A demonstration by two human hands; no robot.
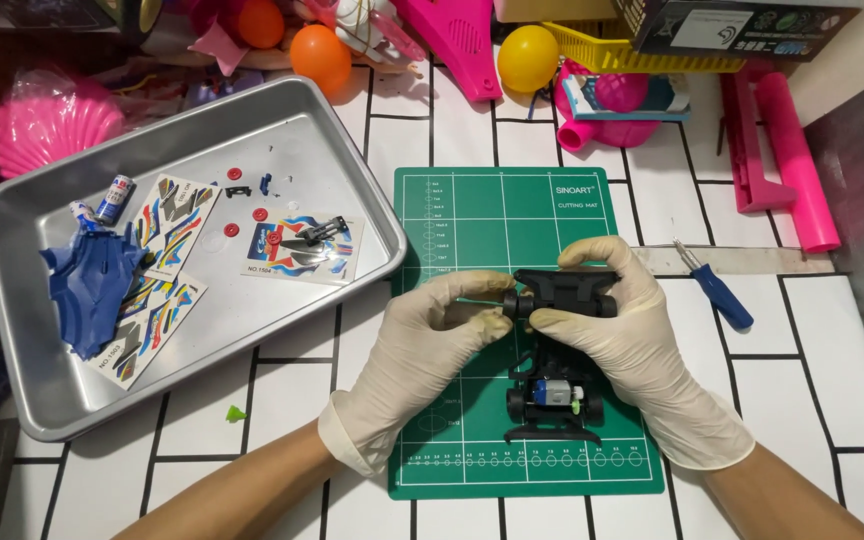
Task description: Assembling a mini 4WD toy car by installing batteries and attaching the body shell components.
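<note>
Leftmost, a metal tray holds sticker sheets and a blue car shell. Over the green cutting mat, the left hand pinches a thin axle lying crosswise, pointing right into the black toy car chassis. The right hand grips the chassis's far end; its long axis runs toward the person.

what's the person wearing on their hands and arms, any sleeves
Both the left hand and the right hand wear thin, cream-coloured disposable gloves, slightly wrinkled, with rolled cuffs ending at the wrists. No sleeves show: the forearms are bare below the cuffs. No watch, markings or jewellery can be seen.
</note>
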